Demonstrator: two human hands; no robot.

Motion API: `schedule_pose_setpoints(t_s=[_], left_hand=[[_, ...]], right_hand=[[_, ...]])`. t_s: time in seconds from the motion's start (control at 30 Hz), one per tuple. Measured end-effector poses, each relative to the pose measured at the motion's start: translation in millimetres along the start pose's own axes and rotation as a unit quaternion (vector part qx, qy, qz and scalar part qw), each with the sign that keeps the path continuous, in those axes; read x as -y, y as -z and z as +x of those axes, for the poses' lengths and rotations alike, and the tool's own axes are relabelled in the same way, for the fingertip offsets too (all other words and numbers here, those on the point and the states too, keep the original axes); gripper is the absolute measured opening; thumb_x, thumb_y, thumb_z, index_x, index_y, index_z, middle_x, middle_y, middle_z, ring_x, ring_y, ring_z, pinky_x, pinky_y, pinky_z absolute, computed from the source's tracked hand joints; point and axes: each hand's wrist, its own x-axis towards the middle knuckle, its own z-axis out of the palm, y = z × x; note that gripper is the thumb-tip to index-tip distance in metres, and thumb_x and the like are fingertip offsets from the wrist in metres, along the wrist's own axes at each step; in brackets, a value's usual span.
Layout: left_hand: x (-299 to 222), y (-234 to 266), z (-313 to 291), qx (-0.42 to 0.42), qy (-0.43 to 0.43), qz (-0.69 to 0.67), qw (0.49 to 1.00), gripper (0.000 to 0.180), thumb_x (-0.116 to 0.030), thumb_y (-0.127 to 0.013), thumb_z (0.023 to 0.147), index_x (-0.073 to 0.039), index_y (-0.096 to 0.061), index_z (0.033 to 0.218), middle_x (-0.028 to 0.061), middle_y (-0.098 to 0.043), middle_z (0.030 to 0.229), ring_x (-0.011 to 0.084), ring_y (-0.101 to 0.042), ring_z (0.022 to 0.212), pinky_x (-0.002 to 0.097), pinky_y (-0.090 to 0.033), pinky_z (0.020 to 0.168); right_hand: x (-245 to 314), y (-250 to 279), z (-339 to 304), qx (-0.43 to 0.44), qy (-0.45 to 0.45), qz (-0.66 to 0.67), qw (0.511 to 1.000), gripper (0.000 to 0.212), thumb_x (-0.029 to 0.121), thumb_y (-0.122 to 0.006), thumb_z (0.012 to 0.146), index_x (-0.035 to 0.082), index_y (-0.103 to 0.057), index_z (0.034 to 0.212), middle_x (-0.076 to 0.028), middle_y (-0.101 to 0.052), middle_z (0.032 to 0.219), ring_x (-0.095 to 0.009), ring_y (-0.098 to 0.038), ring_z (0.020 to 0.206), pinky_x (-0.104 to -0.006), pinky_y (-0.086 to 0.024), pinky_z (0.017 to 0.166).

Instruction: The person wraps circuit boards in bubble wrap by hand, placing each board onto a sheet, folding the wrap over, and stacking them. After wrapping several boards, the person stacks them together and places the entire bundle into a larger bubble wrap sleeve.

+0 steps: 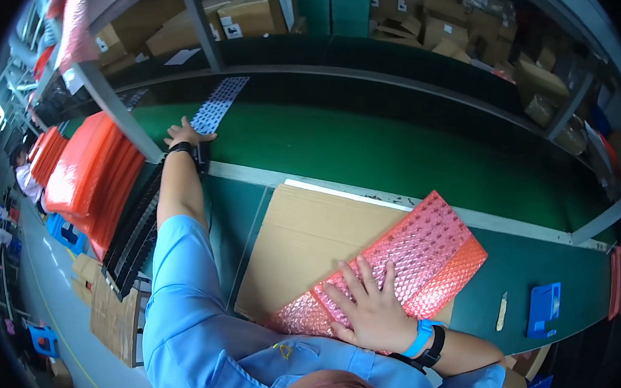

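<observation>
My left hand (187,136) is stretched out to the far left with its fingers apart. It lies by the near end of a white sheet with rows of dark print (220,104) on the green belt; whether the fingertips touch the sheet I cannot tell. Spread flat, my right hand (373,310) presses on a pink bubble-wrap bag (438,255), which lies slanted. Dark marks show across the bag's upper part. Under the bag is a brown cardboard sheet (307,241) on the green table (498,271), partly covered by the bag and my right hand.
Stacked orange-red bubble bags (90,173) stand at the left beside a grey post (116,109) and a black rack (132,231). A yellowish cutter (502,311) and a blue plastic holder (544,310) lie at the right. Cardboard boxes (255,13) fill the shelf behind.
</observation>
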Motion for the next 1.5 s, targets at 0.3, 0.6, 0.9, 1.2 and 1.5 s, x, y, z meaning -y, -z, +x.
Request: schedule_pose_setpoints(t_s=[0.3,0.6,0.9,1.2,1.5], left_hand=[[-53,33,-23,0.170,-0.088,-0.292,0.937,0.108,-0.068,-0.066,0.080,-0.001,-0.029,0.155,0.0244,-0.054,0.143,0.0419,-0.051,0.134,0.0534,-0.037,0.114],[-100,139,-340,0.617,-0.210,-0.725,0.221,0.080,-0.059,-0.049,0.097,-0.004,-0.032,0.153,0.0214,-0.043,0.150,0.0418,-0.047,0.135,0.0551,-0.036,0.115],[-54,143,-464,0.328,-0.417,-0.709,0.465,0.073,-0.040,-0.074,0.089,-0.006,-0.046,0.146,0.0126,-0.053,0.142,0.0279,-0.055,0.128,0.0439,-0.047,0.104],[-6,47,-471,0.110,-0.388,-0.489,0.773,0.071,-0.024,-0.086,0.075,-0.001,-0.058,0.136,0.0162,-0.066,0.118,0.0267,-0.065,0.106,0.0355,-0.053,0.085],[-20,47,-470,0.036,-0.403,-0.448,0.797,0.040,-0.008,-0.083,0.076,0.000,-0.073,0.114,0.0178,-0.072,0.097,0.0297,-0.069,0.086,0.0349,-0.054,0.077]], right_hand=[[-4,4,0,0.022,0.006,-0.025,0.999,0.072,0.056,-0.063,0.087,0.016,-0.051,0.147,-0.026,-0.028,0.160,-0.052,-0.020,0.148,-0.0823,-0.012,0.105],[8,31,-5,-0.255,-0.051,0.106,0.960,0.073,0.038,-0.074,0.085,0.005,-0.048,0.144,-0.027,-0.027,0.160,-0.049,-0.021,0.149,-0.0730,-0.014,0.114],[-33,130,-42,-0.525,-0.070,0.106,0.842,0.024,0.000,-0.062,0.094,0.001,-0.064,0.118,-0.012,-0.073,0.109,-0.022,-0.071,0.094,-0.0279,-0.055,0.084],[-194,113,-53,-0.226,-0.264,0.535,0.770,0.040,0.005,-0.065,0.096,-0.001,-0.060,0.135,-0.009,-0.071,0.117,-0.014,-0.068,0.099,-0.0272,-0.054,0.090],[-224,38,-27,-0.216,-0.376,0.373,0.820,0.038,0.012,-0.072,0.091,0.000,-0.068,0.127,-0.012,-0.072,0.115,-0.021,-0.070,0.100,-0.0334,-0.054,0.090]])
